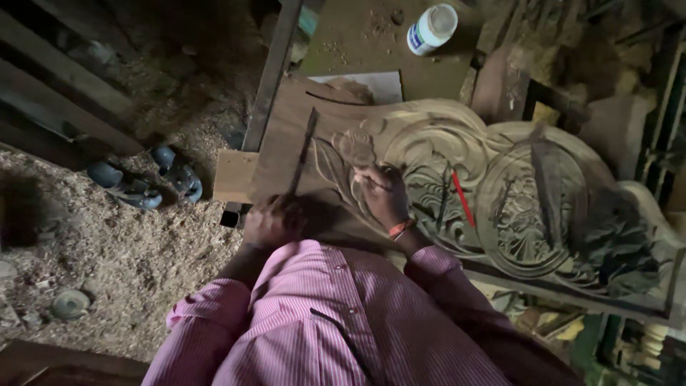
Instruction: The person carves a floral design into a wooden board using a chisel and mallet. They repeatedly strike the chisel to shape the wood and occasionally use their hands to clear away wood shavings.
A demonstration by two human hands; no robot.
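Carving leaf detail: left hand gripping long chisel, right hand closed on the carved panel; next cut needs steady guidance.

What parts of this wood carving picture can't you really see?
Head view:
- The left hand is in deep shadow, so its grip on the long dark tool cannot be judged.
- The right hand covers whatever it holds against the carved panel.
- The panel's right end fades into darkness.
- The white jar is too small for details.
- The person's pink shirt hides the panel's near edge.
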